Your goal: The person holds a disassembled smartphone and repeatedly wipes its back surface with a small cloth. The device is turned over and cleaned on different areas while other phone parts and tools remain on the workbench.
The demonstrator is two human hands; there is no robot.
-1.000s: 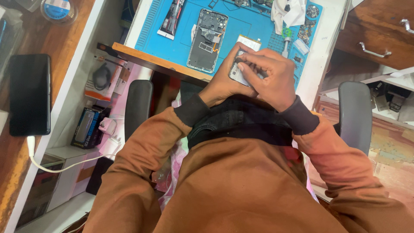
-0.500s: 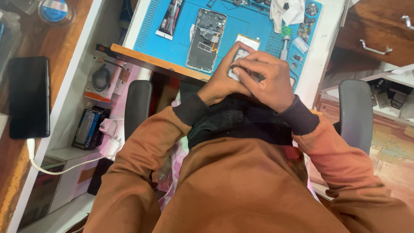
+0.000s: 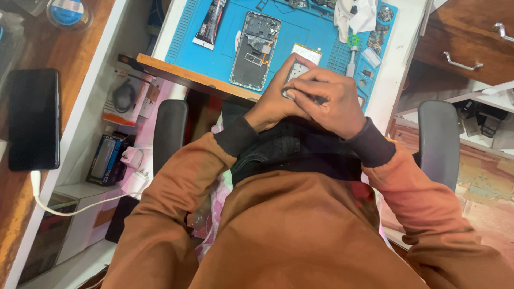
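While you are sitting at the blue work mat, your left hand and right hand are both clasping a small flat phone part just above your lap, beside the opened phone frame. It is looking thin, light and fragile, so its edges are likely offering the safest hold.

Rust-orange sweatshirt w/ dark ribbed cuffs, dark jeans at lap, bare hands, no gloves/rings.
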